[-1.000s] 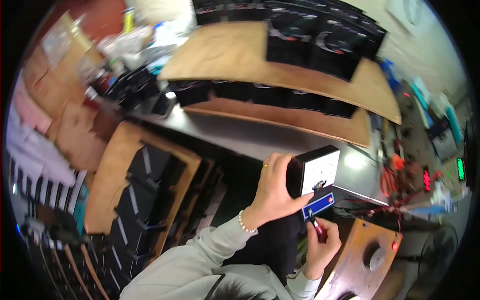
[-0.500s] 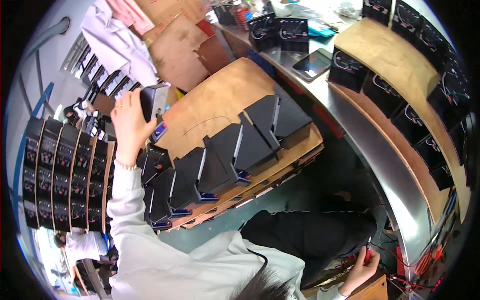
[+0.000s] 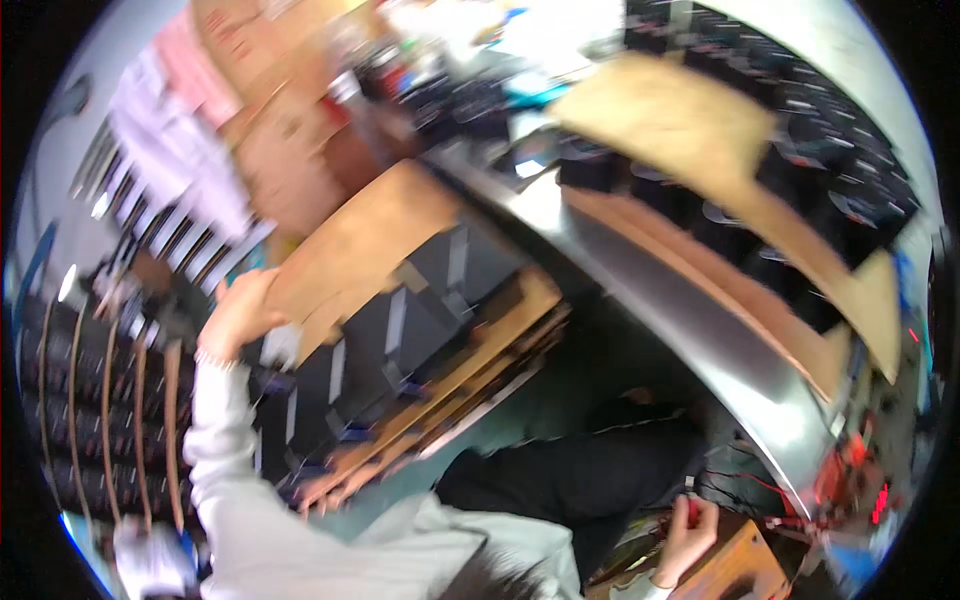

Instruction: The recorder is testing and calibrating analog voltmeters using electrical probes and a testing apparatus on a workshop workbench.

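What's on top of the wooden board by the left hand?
Several black boxes in a row on the wooden board, near the left hand. The wood beneath them is covered; blur hides finer detail.

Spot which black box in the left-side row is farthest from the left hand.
The black box at the row's upper-right end, nearest the metal table; the others lie lower left, closer to the left hand.

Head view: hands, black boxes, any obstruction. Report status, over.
Left hand at left end of wooden board, grip too blurred to tell. Right hand holding red-handled screwdriver. Black boxes on board. No obstruction discernible.
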### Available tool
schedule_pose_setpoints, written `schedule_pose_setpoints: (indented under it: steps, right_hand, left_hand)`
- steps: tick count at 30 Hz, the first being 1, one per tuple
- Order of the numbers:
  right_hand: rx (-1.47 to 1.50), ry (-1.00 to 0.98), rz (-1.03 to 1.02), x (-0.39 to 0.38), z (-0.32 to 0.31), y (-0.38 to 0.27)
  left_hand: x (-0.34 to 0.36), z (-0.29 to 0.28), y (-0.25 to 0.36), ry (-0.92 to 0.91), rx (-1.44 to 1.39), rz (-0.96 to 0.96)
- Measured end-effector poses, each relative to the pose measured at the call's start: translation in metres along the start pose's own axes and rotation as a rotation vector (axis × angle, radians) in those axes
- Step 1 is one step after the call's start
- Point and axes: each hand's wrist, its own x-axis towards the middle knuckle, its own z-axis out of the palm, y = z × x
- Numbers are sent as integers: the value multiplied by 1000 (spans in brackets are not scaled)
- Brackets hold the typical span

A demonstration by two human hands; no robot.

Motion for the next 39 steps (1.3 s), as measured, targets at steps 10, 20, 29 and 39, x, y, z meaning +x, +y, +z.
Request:
schedule_pose_setpoints:
  steps: [10,20,29,39]
  right_hand:
    - [45,21,-118,6,-2,-80]
    - [-15,144,219,-52,-25,-35]
    - [-133,192,104,-26,-37,-29]
    - [229,240,201,1,-12,-65]
  left_hand:
    - [13,-140,384,984,-420,1349]
    - [-22,-96,477,1336,-446,1031]
    - [6,-65,495,1115,-897,1157]
    - [-27,-27,457,731,-1143,1564]
